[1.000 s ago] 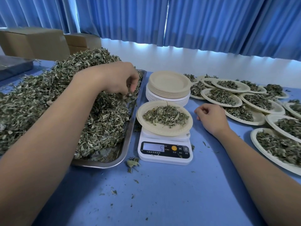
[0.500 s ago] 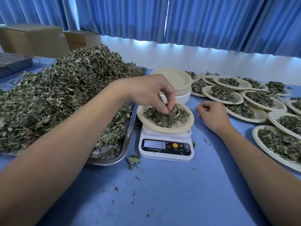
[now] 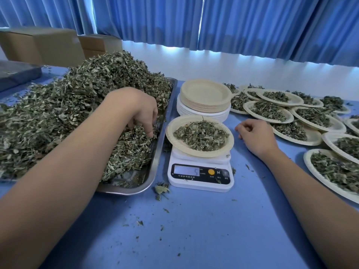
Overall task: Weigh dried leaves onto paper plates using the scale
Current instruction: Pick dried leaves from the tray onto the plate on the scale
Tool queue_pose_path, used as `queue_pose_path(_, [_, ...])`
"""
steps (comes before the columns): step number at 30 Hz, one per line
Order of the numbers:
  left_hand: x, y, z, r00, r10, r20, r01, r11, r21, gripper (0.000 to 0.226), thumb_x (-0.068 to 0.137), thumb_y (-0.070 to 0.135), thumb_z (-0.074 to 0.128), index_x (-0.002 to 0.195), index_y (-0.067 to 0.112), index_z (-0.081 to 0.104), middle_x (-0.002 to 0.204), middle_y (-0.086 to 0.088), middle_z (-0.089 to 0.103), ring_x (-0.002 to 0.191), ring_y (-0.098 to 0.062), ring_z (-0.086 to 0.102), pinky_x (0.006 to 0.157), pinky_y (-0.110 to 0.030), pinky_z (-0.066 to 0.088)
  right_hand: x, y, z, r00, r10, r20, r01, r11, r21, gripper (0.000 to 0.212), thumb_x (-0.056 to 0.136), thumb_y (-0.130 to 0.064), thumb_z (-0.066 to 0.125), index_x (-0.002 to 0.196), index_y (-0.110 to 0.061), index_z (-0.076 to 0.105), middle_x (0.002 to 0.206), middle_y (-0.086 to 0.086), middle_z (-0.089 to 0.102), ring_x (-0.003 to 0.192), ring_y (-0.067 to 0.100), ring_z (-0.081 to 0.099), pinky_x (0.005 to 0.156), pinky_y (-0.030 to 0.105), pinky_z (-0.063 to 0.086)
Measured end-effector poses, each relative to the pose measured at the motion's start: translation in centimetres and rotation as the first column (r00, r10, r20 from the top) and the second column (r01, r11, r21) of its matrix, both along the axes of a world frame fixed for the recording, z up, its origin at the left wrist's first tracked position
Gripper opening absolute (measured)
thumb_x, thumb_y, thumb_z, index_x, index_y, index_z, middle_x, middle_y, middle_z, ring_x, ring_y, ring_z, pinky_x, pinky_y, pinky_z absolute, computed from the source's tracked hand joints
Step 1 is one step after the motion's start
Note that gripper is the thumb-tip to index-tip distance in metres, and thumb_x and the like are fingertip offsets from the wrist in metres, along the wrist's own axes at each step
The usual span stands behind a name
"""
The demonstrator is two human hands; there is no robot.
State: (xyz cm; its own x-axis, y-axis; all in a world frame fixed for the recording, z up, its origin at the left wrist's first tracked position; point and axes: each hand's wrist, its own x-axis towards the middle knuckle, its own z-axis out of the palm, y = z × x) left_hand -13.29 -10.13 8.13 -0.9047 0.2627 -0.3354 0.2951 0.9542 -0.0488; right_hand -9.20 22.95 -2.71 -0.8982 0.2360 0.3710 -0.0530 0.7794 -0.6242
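Observation:
A white digital scale [image 3: 200,175] stands mid-table, and its display shows 5. On it sits a paper plate [image 3: 171,137] with a small heap of dried leaves [image 3: 201,134]. To the left, a big pile of dried leaves [image 3: 68,113] fills a metal tray [image 3: 155,164]. My left hand [image 3: 136,111] is down in that pile near the tray's right side, fingers curled into the leaves with their tips partly buried. On the table just right of the plate rests my right hand [image 3: 256,136], loosely curled and holding nothing.
A stack of empty paper plates [image 3: 205,96] stands behind the scale. Several leaf-filled plates [image 3: 268,111] overlap along the right side. Cardboard boxes [image 3: 42,45] sit at the back left. Leaf crumbs [image 3: 161,190] lie scattered on the blue tabletop in front.
My left hand carried a pinch of leaves from the tray to the plate on the scale, then went back left into the pile. The right hand stayed put.

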Motion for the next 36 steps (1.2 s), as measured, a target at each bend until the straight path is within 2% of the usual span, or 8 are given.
queue_pose_path(6, [-0.5,-0.7,-0.7,0.996,0.067,0.061,-0.061,0.994,-0.085,0.054,0.066,0.041,0.091,0.106,0.014,0.067,0.109,-0.006,0.067,0.08,-0.019,0.066,0.083,-0.038,0.06,-0.1,0.0,0.0,1.0,-0.011,0.006,0.011,1.0,-0.004,0.027,0.095,-0.019,0.059,0.07,-0.019,0.069,0.062,0.005,0.069,0.05,0.011,0.053,0.051,0.023,0.043])
queue_pose_path(10, [0.0,-0.5,-1.2,0.992,0.081,0.096,-0.076,0.995,-0.06,0.043,0.071,0.026,0.09,0.102,0.011,0.064,0.1,-0.004,0.064,0.075,-0.02,0.065,0.068,-0.034,0.059,0.1,-0.1,-0.1,1.0,-0.004,-0.002,0.004,1.0,0.002,0.028,0.096,-0.019,0.06,0.069,-0.019,0.069,0.063,0.008,0.069,0.055,0.022,0.059,0.055,0.027,0.046])
queue_pose_path(13, [0.6,0.2,-1.4,0.995,0.057,0.086,-0.054,0.998,-0.037,0.033,0.075,0.015,0.087,0.096,0.008,0.063,0.095,-0.005,0.065,0.091,-0.03,0.072,0.084,-0.044,0.061,0.1,-0.1,0.0,1.0,0.001,0.001,-0.001,1.0,0.003,0.027,0.097,-0.02,0.059,0.072,-0.017,0.069,0.065,0.01,0.069,0.061,0.03,0.062,0.059,0.032,0.049])
queue_pose_path(19, [0.9,0.9,-0.5,0.999,0.044,-0.009,-0.044,0.998,0.034,0.035,0.081,0.008,0.081,0.11,-0.004,0.066,0.092,-0.006,0.071,0.081,-0.026,0.075,0.086,-0.046,0.059,0.1,0.0,-0.1,1.0,0.001,-0.003,-0.001,1.0,0.001,0.026,0.097,-0.019,0.06,0.073,-0.017,0.07,0.066,0.01,0.07,0.059,0.028,0.061,0.061,0.034,0.051])
queue_pose_path(23, [1.3,1.2,-1.0,0.997,0.05,0.06,-0.05,0.999,-0.004,0.048,0.07,0.025,0.091,0.103,0.01,0.059,0.082,-0.002,0.063,0.076,-0.027,0.07,0.074,-0.04,0.06,0.0,0.0,-0.1,1.0,0.002,0.0,-0.002,1.0,0.003,0.026,0.097,-0.019,0.06,0.073,-0.018,0.07,0.066,0.009,0.07,0.061,0.029,0.062,0.061,0.032,0.05])
queue_pose_path(30, [1.3,2.3,-2.5,1.0,0.001,0.014,0.0,0.999,-0.039,0.036,0.074,0.016,0.086,0.069,0.008,0.052,0.072,-0.001,0.053,0.066,-0.027,0.069,0.075,-0.045,0.062,0.1,0.0,-0.1,1.0,0.005,-0.005,-0.004,1.0,0.009,0.027,0.096,-0.018,0.062,0.07,-0.019,0.069,0.061,0.006,0.068,0.056,0.021,0.058,0.058,0.028,0.047])
queue_pose_path(33, [1.4,2.1,-2.1,0.999,-0.014,0.036,0.015,0.999,-0.03,0.031,0.076,0.017,0.086,0.085,-0.002,0.063,0.076,-0.007,0.06,0.071,-0.028,0.066,0.075,-0.042,0.059,0.0,0.0,-0.1,1.0,0.005,-0.007,-0.005,1.0,0.012,0.027,0.095,-0.017,0.061,0.069,-0.019,0.069,0.061,0.005,0.067,0.054,0.017,0.056,0.056,0.024,0.045])
queue_pose_path(36, [1.8,1.8,-1.2,0.998,-0.069,-0.015,0.068,0.997,-0.04,0.044,0.078,0.025,0.084,0.098,-0.007,0.062,0.096,-0.007,0.065,0.096,-0.037,0.068,0.086,-0.046,0.056,0.1,-0.2,-0.1,1.0,0.004,-0.001,-0.004,1.0,0.015,0.027,0.094,-0.017,0.061,0.069,-0.019,0.069,0.061,0.004,0.067,0.052,0.014,0.054,0.054,0.023,0.043])
